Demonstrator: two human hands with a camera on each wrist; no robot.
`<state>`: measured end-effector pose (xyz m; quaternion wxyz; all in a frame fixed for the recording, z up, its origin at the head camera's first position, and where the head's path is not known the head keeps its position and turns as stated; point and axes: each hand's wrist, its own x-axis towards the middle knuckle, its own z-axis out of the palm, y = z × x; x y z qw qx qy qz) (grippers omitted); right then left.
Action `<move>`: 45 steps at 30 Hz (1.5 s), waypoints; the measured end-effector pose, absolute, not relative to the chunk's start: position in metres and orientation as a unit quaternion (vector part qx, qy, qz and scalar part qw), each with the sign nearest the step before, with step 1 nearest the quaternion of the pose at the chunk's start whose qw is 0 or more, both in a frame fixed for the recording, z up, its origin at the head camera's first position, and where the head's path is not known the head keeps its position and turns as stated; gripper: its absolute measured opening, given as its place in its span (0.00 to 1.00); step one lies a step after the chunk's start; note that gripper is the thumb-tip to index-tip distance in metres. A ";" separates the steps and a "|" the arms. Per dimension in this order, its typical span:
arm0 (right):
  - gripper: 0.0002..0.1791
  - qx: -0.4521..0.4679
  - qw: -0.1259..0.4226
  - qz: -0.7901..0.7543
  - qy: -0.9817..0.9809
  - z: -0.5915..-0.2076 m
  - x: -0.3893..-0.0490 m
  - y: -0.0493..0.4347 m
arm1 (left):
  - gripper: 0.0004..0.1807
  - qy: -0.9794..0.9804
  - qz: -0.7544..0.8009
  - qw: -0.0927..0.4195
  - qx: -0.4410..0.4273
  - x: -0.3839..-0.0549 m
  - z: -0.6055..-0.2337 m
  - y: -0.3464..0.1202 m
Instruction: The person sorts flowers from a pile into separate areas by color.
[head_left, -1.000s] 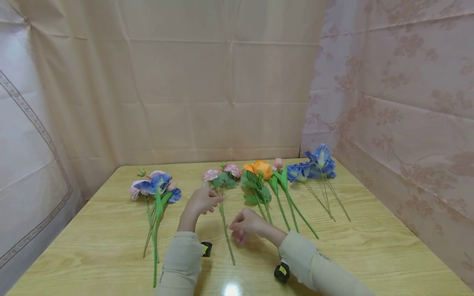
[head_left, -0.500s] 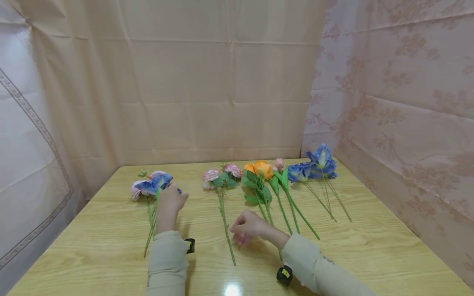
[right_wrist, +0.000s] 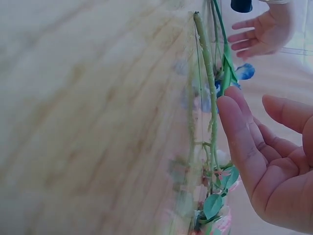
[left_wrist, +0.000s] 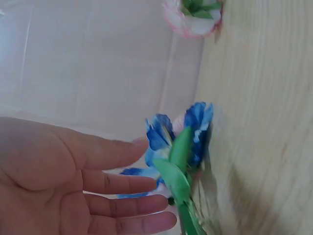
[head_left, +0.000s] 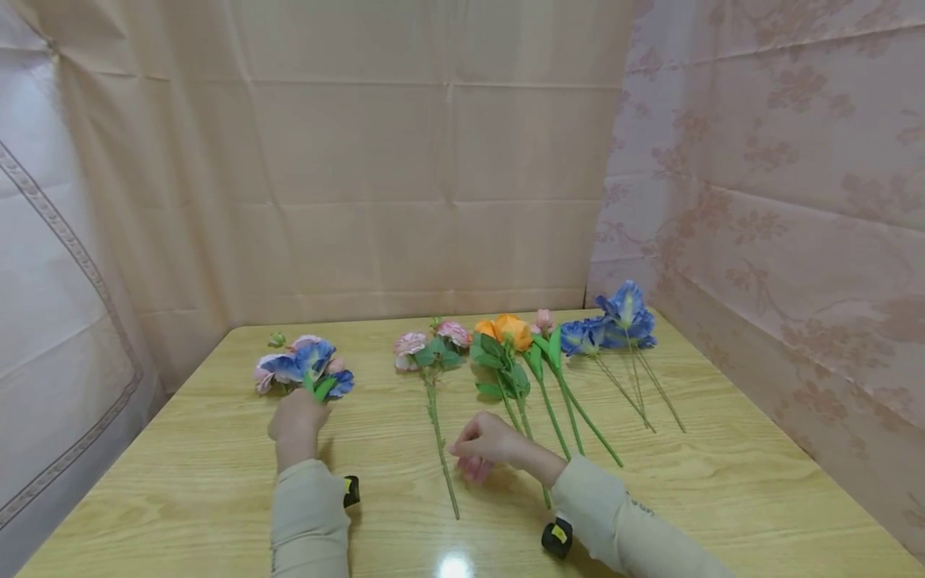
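Observation:
My left hand [head_left: 298, 421] is over the stems of the left bunch, just below its blue iris [head_left: 307, 361] and pale pink blooms. In the left wrist view the thumb and fingers are extended and spread apart, with green tulip leaves [left_wrist: 176, 178] just beyond the fingertips. My right hand [head_left: 486, 440] hovers over the table, to the right of the stem of a pink carnation-like spray [head_left: 442, 449]. The right wrist view shows its fingers loosely bent, thumb apart and nothing in the palm; the spray's stem [right_wrist: 208, 63] runs past the fingertips.
Right of the spray lie orange flowers [head_left: 511, 331] with dark leaves, pink tulips [head_left: 544, 321] with green stems, and blue irises [head_left: 627, 313] at the far right. All rest on the wooden table [head_left: 217, 482]. A beige curtain [head_left: 405, 201] hangs behind it.
My left hand has moved left, from above the pink spray's stem to the left bunch, and then down from its blooms to its stems. My right hand has hardly moved.

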<state>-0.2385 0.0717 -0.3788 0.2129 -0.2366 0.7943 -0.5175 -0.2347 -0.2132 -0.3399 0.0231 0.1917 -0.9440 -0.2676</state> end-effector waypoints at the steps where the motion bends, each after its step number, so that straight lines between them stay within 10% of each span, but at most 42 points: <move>1: 0.11 -0.236 0.213 -0.517 0.795 -0.379 -0.238 0.072 | 0.21 -0.944 -0.268 0.020 0.193 -0.235 -0.341 -0.214; 45: 0.12 -0.250 0.233 -0.519 0.784 -0.380 -0.240 0.077 | 0.16 -0.943 -0.258 0.050 0.203 -0.226 -0.335 -0.221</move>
